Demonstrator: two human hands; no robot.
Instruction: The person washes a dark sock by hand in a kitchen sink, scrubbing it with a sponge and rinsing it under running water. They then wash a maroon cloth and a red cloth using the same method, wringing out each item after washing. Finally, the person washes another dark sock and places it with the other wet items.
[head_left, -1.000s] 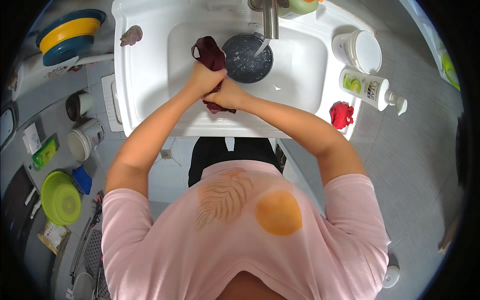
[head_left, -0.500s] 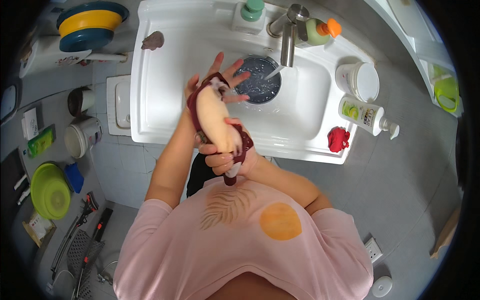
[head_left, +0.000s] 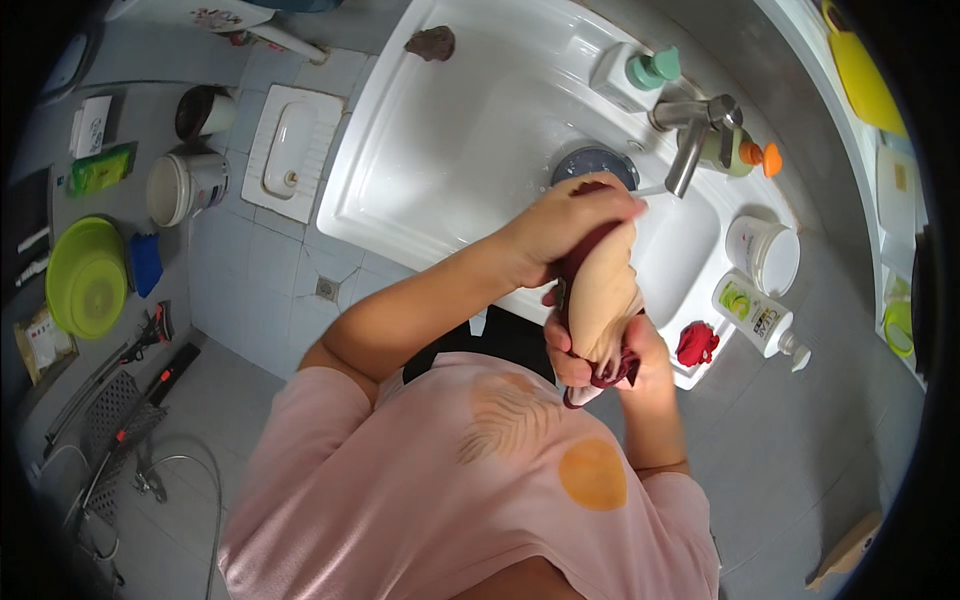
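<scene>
A maroon padded garment with a beige lining, which looks like a bra, is stretched between my two hands over the sink's front edge. My left hand is closed over its upper end, near the thin stream of water from the faucet. Around the bunched lower end, close to my shirt, the fingers of my right hand are wrapped. Partly hidden behind my left hand, a round dark basin sits in the white sink.
A brown cloth lies at the sink's far left corner. Along the right side are a pump bottle with a green top, a white tub, a white pump bottle and a red cloth bundle. A squat toilet is left.
My left hand has gone from spread fingers to gripping the garment's upper end. Both hands and the garment have shifted right in view, and the whole view has turned.
</scene>
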